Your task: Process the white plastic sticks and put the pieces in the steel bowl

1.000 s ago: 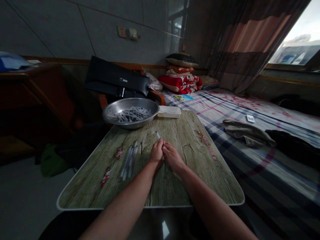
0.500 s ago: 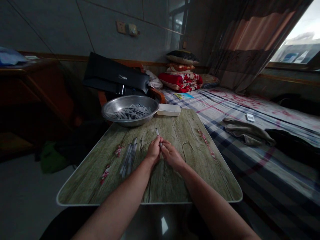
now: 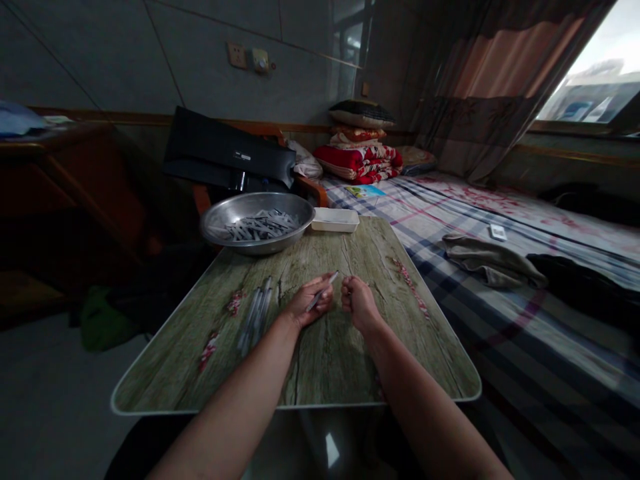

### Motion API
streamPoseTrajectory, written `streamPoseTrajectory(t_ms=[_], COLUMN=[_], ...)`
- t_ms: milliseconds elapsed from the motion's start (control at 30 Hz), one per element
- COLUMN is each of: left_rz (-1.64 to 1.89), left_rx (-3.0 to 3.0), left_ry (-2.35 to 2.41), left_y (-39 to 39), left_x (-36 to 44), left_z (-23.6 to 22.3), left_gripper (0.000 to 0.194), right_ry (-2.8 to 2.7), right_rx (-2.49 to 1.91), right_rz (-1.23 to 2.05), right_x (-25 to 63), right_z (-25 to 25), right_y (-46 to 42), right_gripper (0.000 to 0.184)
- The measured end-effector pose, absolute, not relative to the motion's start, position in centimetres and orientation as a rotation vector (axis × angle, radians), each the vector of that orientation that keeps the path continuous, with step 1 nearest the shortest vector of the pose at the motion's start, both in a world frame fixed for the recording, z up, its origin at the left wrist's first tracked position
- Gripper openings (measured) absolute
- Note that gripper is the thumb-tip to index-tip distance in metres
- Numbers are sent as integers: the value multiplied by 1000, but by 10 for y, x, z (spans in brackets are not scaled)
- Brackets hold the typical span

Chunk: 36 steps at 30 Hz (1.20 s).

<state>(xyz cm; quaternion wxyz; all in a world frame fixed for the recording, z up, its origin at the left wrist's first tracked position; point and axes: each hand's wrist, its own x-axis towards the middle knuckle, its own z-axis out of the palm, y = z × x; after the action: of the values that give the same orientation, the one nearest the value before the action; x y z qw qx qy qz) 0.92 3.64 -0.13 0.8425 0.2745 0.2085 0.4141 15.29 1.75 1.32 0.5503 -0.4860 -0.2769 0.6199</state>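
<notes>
My left hand point(image 3: 306, 301) lies palm-side down on the tabletop, its fingers closed on a slim white pen point(image 3: 320, 292) that slants up to the right. My right hand point(image 3: 360, 303) is curled into a loose fist a little to the right, apart from the pen, and its fingers hide anything small inside. A row of similar pens point(image 3: 255, 313) lies to the left of my left hand on the wood-print table point(image 3: 325, 363). Behind them stands a steel basin point(image 3: 215, 223) holding a heap of pens or pen parts.
A white plastic tray point(image 3: 335, 220) sits at the table's far edge next to the basin. A plaid-sheeted bed point(image 3: 450, 220) runs along the right, with folded cloth on it. A black monitor point(image 3: 225, 147) and stacked bedding stand behind the table.
My hands have moved apart. The pen, earlier pinched upright between them, now lies slanted in my left hand, and my right hand has let go of it.
</notes>
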Motion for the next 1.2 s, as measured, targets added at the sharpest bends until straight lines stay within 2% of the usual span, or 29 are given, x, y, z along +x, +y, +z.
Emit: streamPoseTrajectory(t_ms=[133, 233, 400, 567, 700, 867, 1067, 1200], left_rz=[726, 662, 797, 1031, 1170, 1225, 1271, 1287], left_rx=[606, 613, 523, 586, 725, 720, 602, 595], left_ry=[376, 328, 321, 478, 676, 726, 762, 763], left_y=[36, 37, 38, 37, 36, 38, 43, 44], left_x=[4, 1, 4, 12, 17, 20, 18, 18], left_z=[-3, -4, -1, 1, -3, -7, -6, -5], left_gripper=[16, 13, 12, 39, 23, 28, 19, 16], right_ry=[-667, -789, -770, -620, -708, -823, -968, -907], right_rx=[-1209, -1177, -1146, -1138, -1190, -1255, -1219, -1210], right_rz=[1589, 1546, 1544, 1526, 1492, 1416, 1280, 1334], right_x=[153, 152, 153, 155, 151, 147, 142, 145], right_z=[13, 10, 5, 5, 4, 3, 2, 2], right_y=[18, 17, 19, 20, 17, 14, 14, 15], right_gripper=[40, 46, 48, 47, 46, 44, 31, 39])
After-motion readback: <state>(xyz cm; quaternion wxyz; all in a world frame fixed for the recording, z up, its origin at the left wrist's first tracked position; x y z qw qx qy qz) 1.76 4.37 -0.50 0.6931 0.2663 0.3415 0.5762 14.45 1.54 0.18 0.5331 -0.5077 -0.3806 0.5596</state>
